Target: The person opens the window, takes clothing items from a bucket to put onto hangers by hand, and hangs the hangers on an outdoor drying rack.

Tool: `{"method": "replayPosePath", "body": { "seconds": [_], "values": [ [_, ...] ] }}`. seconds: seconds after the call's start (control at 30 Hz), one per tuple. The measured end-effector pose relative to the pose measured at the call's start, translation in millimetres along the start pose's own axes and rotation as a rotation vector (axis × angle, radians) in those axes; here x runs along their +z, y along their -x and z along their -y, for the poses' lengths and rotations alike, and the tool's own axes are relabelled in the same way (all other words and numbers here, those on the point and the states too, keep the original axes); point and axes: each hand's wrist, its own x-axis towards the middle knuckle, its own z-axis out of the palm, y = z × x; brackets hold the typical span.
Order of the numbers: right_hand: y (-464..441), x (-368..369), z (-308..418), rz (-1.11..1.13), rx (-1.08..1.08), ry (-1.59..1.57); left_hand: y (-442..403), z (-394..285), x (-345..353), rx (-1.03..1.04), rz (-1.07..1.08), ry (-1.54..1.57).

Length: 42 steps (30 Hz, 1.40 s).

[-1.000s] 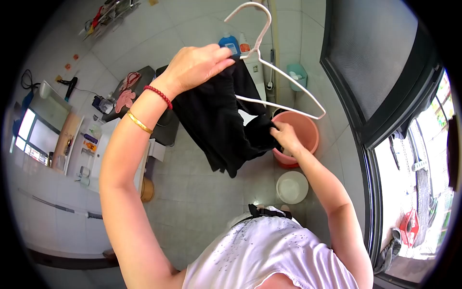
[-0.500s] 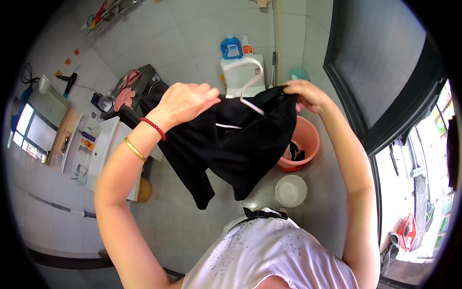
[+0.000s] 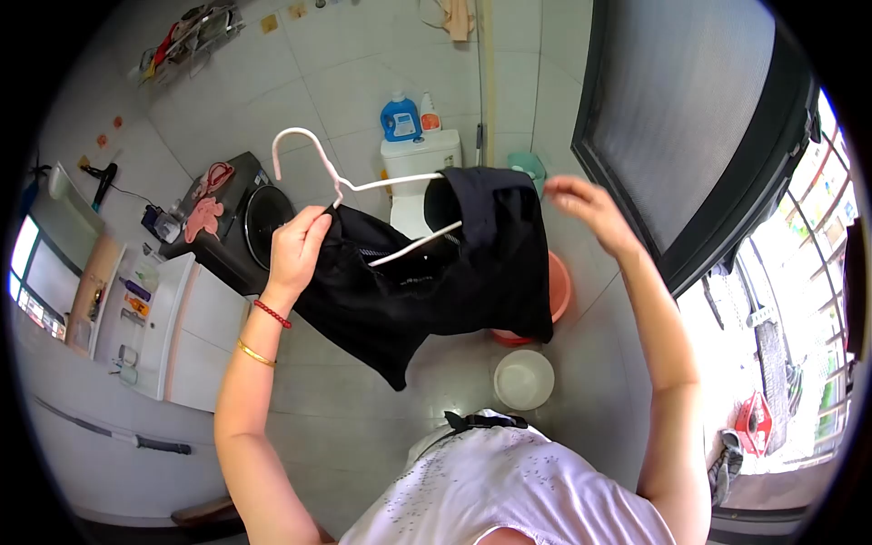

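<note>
A black long-sleeved top (image 3: 427, 309) hangs in the air in front of me on a white clothes hanger (image 3: 313, 150), its hook pointing up and left. My left hand (image 3: 300, 250) is closed on the top's left shoulder, just beside the base of the hook. One hanger arm runs into the right shoulder; the lower bar shows inside the neck opening. Off the garment's right edge, my right hand (image 3: 586, 213) holds nothing, with its fingers stretched out and a little apart.
Behind the top stands a white toilet (image 3: 427, 154) with a blue detergent bottle (image 3: 401, 120) and a spray bottle (image 3: 430, 113). A dark washing machine (image 3: 232, 204) is at the left. Below are a pink bucket (image 3: 559, 289) and a white basin (image 3: 524, 380). A dark-framed door (image 3: 677, 136) is at the right.
My right hand has let go of the garment's right shoulder. That shoulder now sits over the hanger arm. The hook has swung left, and my left hand has moved lower and left.
</note>
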Motion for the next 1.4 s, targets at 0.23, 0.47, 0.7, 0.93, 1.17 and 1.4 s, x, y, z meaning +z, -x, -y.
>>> {"method": "replayPosePath", "body": {
  "seconds": [0.23, 0.47, 0.7, 0.93, 1.17, 1.4],
  "values": [
    [-3.2, 9.4, -23.6, -0.205, -0.006, -0.302, -10.0, -5.5, -2.4, 0.029, 0.038, 0.029],
    [2.1, -0.4, 18.1, -0.114, 0.010, 0.207, -8.3, -6.0, -3.4, -0.005, 0.052, 0.042],
    [-4.8, 43.0, 0.4, -0.048, 0.075, 0.054, -2.4, -1.9, -22.3, -0.010, 0.037, 0.083],
    [-26.2, 24.1, 40.4, -0.103, 0.101, -0.451, 5.8, -16.7, -27.0, 0.158, 0.091, -0.057],
    [-21.0, 41.4, 48.5, 0.062, -0.020, -0.125, 11.3, -13.0, -24.3, -0.048, 0.097, 0.255],
    [11.1, 36.2, 98.8, 0.101, -0.204, 0.330, 6.5, -5.9, -15.0, -0.159, 0.077, 0.362]
  ]
}}
